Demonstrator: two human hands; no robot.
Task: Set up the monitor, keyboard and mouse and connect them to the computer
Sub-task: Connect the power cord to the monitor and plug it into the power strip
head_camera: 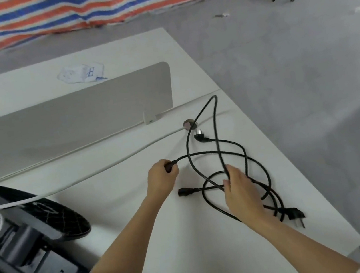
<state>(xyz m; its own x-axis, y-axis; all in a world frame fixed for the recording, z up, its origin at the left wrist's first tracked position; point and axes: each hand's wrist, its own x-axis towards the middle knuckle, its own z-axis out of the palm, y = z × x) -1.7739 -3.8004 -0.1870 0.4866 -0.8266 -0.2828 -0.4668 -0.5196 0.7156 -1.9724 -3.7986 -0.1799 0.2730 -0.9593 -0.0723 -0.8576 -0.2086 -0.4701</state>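
Black cables tangled beside monitor.

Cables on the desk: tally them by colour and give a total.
Black cables: 2, tangled together
White cable: 1
Total: 3

A white desk carried everything. A grey divider panel stood across it. Tangled black power cables lay on its right part, with one plug near the front edge and another beside a round cable grommet. A round black monitor base rested at the left, crossed by a white cable. A plastic bag lay beyond the divider.
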